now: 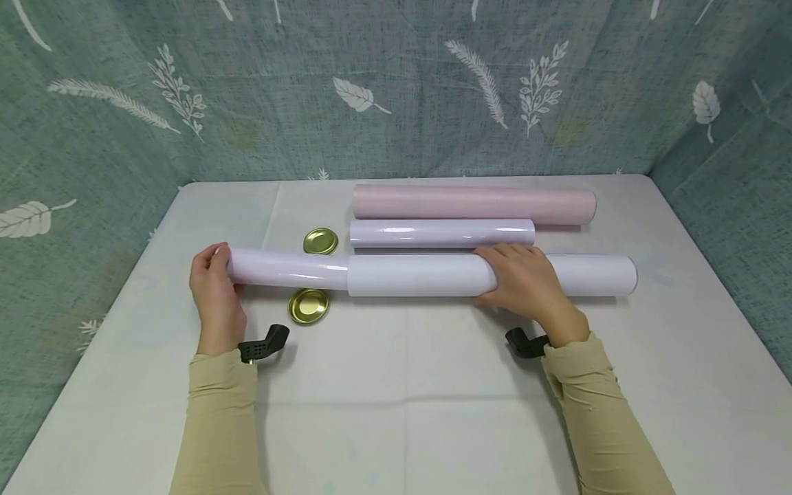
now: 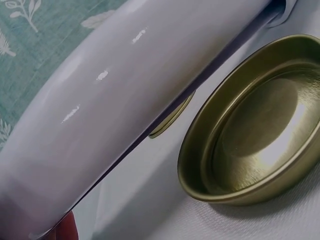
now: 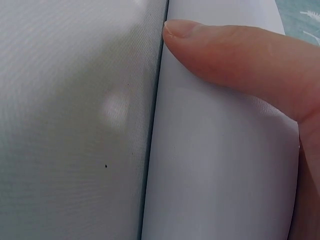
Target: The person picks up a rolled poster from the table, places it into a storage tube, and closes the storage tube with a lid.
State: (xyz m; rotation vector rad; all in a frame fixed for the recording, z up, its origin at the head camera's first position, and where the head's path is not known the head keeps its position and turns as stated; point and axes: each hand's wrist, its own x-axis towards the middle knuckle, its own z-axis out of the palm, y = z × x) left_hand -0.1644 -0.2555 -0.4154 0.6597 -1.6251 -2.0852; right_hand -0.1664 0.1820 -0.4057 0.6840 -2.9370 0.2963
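Observation:
A glossy white paper roll (image 1: 287,269) sticks out of the left mouth of a matte white tube (image 1: 421,276). At the roll's outer end my left hand (image 1: 216,295) holds it, thumb and fingers around the edge. A fingertip (image 2: 66,229) shows under the roll in the left wrist view. My right hand (image 1: 522,282) grips the tube right of its middle, its thumb (image 3: 230,50) lying across the near side in the right wrist view. The tube lies lengthwise, left to right. How far the roll reaches inside is hidden by the tube wall.
One gold metal lid (image 1: 309,306) lies in front of the roll, another gold lid (image 1: 320,240) behind it. Beyond the tube lie a second glossy white roll (image 1: 442,234) and a pink tube (image 1: 473,204). A leaf-patterned curtain (image 1: 396,89) stands behind the white-covered table (image 1: 383,440).

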